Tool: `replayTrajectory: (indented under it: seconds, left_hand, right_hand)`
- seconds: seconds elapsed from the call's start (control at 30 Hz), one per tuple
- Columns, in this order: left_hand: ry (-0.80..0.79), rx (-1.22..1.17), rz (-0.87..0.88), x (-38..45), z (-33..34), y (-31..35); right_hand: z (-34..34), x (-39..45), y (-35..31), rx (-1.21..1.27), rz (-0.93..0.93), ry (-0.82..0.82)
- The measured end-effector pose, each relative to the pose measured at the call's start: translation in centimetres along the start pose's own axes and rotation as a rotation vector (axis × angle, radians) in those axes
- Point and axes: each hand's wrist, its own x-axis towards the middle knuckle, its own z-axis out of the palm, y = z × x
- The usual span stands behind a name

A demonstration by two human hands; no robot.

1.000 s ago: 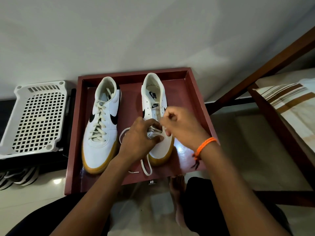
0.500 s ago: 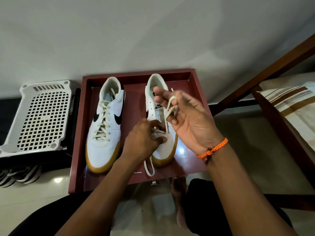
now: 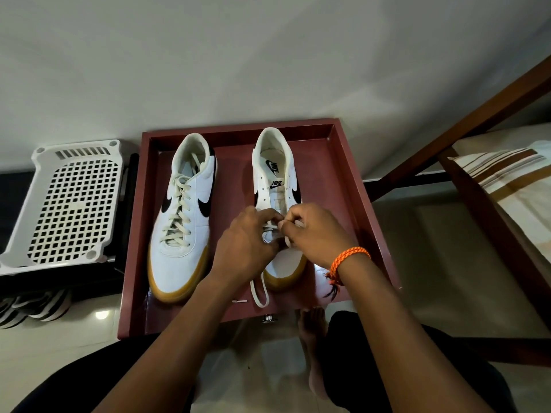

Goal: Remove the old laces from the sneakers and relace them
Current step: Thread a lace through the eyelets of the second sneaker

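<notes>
Both hands' fingers (image 3: pixel 278 222) hide right sneaker (image 3: pixel 275 180) lower eyelets; grip unclear.

On my feed I see two bare forearms reaching out from the bottom edge, with no sleeves anywhere along them. The left hand (image 3: pixel 247 242) carries no ring or band that I can make out. The right hand (image 3: pixel 316 234) has a braided orange cord bracelet (image 3: pixel 350 257) around the wrist, knotted on the underside, with short frayed tails in orange and a darker shade hanging from the knot. Lower down I see dark trousers (image 3: pixel 357 368) over both legs, black or close to it, and one bare foot (image 3: pixel 311 338) with no sock or shoe showing between the forearms.
</notes>
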Motion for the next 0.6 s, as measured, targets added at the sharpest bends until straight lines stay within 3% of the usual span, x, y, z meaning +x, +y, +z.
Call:
replayTrajectory:
  seconds: [0.07,0.2,0.27,0.43,0.6]
  left_hand:
    - [0.0,0.014,-0.002,0.1,0.0,0.0]
    - [-0.006,-0.022,0.016,-0.1,-0.2,0.1]
    - [-0.01,-0.038,0.008,-0.2,-0.3,0.2]
    - [-0.022,-0.01,-0.013,-0.1,-0.5,0.5]
    - [-0.03,-0.002,-0.072,-0.1,-0.6,0.8]
  right_hand:
    - [-0.3,-0.1,-0.4,0.078,-0.017,0.008]
    - [-0.1,-0.4,0.7,-0.399,0.085,0.095]
    - [0.0,-0.4,1.1,-0.367,0.099,0.023]
    - [-0.9,0.0,0.2,0.004,-0.076,-0.041]
    - [-2.9,-1.4,-2.5,0.82,-0.21,-0.125]
